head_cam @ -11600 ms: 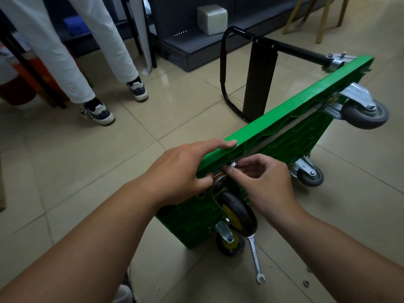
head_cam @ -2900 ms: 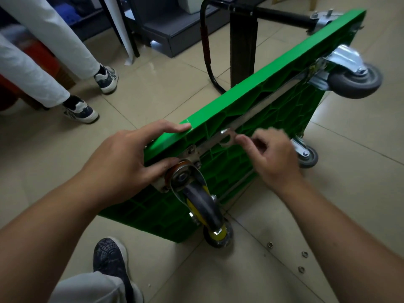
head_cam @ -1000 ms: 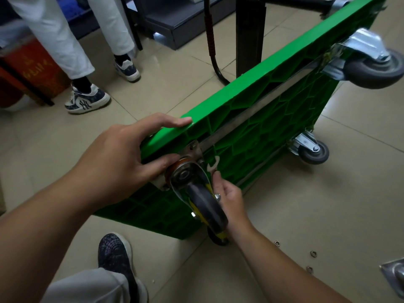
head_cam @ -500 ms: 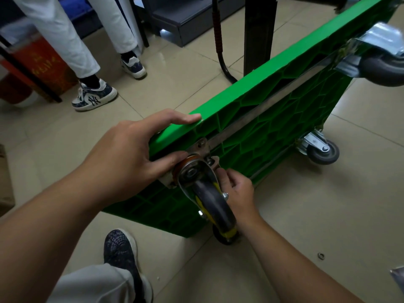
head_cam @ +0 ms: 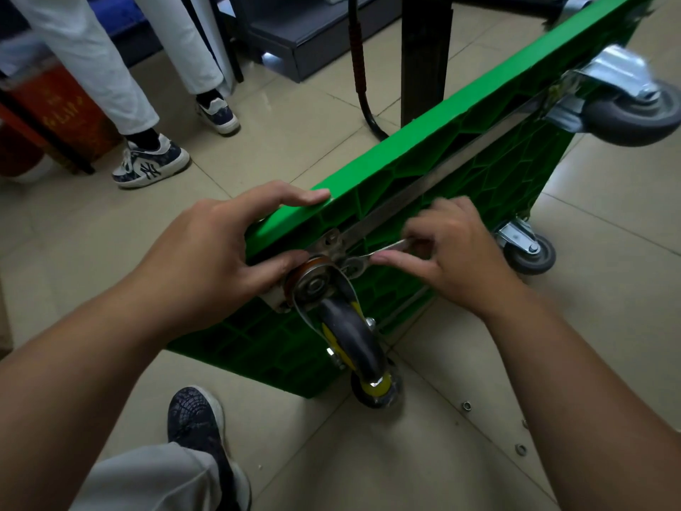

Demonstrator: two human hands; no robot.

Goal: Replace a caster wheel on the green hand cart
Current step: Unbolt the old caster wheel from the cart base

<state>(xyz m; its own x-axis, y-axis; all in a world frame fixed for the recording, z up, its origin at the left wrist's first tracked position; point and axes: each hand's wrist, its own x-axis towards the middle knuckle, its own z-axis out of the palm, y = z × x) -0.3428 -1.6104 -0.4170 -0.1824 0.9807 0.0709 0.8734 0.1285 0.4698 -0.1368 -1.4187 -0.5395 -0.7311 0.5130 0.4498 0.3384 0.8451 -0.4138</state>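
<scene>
Both hands are at the near corner of the cart. Her or his left hand point(head_cam: 221, 260) grips the upper edge of the green plastic hand cart point(head_cam: 442, 142), fingers laid flat along the rim and thumb pressed in below, against the swivel top of the black caster wheel with a yellow hub point(head_cam: 350, 333). The right hand point(head_cam: 457, 260) pinches a slim silver metal wrench point(head_cam: 390, 248) between thumb and curled fingers; the wrench head sits at the steel mounting plate point(head_cam: 331, 241), just beside the caster's swivel.

The cart stands tipped on its long side on the beige tiled floor point(head_cam: 608, 326), its honeycombed underside facing the person. The held caster juts out from that underside at the near top corner. Below it a second black and yellow wheel point(head_cam: 376, 394) touches the floor, partly hidden. At the far end a large grey caster point(head_cam: 634, 112) hangs in the air, and a small grey caster point(head_cam: 530, 252) rests on the tiles. The black tubular handle point(head_cam: 359, 68) shows behind the deck.

Small metal washers point(head_cam: 466, 405) lie on the floor near the right forearm. The person's dark shoe point(head_cam: 195, 418) is planted beside the cart. A bystander in white trousers and patterned sneakers point(head_cam: 151, 165) stands well apart, next to a red box point(head_cam: 55, 116).
</scene>
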